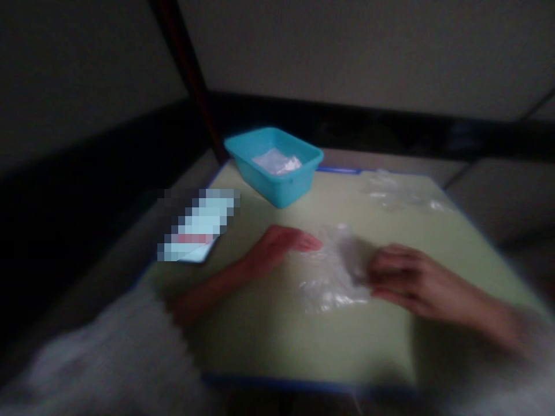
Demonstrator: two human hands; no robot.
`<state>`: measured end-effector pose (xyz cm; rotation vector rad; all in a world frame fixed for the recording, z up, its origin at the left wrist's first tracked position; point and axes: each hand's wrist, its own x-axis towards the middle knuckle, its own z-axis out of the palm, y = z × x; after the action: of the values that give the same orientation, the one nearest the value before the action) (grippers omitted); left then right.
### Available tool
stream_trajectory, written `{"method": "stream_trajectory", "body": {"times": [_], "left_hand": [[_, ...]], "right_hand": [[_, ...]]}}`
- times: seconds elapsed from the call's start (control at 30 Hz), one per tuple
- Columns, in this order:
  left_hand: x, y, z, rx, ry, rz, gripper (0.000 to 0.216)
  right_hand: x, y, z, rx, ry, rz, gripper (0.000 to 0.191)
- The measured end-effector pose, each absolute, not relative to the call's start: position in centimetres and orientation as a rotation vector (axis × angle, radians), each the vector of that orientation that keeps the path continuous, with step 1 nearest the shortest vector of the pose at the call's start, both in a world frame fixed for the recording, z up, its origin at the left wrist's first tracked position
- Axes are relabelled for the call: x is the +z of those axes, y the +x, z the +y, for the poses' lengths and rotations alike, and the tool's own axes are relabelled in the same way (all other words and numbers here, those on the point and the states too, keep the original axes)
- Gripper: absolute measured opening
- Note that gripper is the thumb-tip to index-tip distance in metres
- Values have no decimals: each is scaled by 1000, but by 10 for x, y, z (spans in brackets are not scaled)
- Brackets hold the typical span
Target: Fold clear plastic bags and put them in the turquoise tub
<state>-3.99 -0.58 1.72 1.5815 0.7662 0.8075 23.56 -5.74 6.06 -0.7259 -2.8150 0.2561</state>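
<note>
A clear plastic bag (pixel 332 277) lies crinkled on the pale yellow-green table top (pixel 269 341). My left hand (pixel 291 240) rests over its upper left part, fingers stretched out toward the right. At the bag's right edge, the fingers of my right hand (pixel 396 274) are curled together in a pinch on the plastic. A greyish patch beside those fingertips is too blurred to tell as a fold or a shadow.
A turquoise plastic basket (pixel 281 188) with whitish plastic packets (pixel 277 162) inside stands at the back. More clear plastic bags (pixel 403 193) lie at the back right. A bright, pixelated flat device (pixel 197 231) lies at the left edge. The table has a blue rim (pixel 303 384).
</note>
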Motion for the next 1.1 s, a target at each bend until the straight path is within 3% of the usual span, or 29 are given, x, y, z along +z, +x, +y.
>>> {"method": "stream_trajectory", "body": {"times": [0.13, 0.4, 0.7, 1.1], "left_hand": [[12, -38, -7, 674, 1526, 763, 51], [9, -37, -6, 644, 1539, 775, 47], [7, -37, -5, 643, 1557, 767, 50], [10, -36, -6, 648, 1531, 780, 48]], "right_hand": [[63, 234, -67, 162, -748, -2901, 30], [50, 232, -70, 104, -746, -3013, 25], [49, 222, -83, -273, -752, -2994, 22], [49, 223, -80, -228, -760, -2992, 21]]}}
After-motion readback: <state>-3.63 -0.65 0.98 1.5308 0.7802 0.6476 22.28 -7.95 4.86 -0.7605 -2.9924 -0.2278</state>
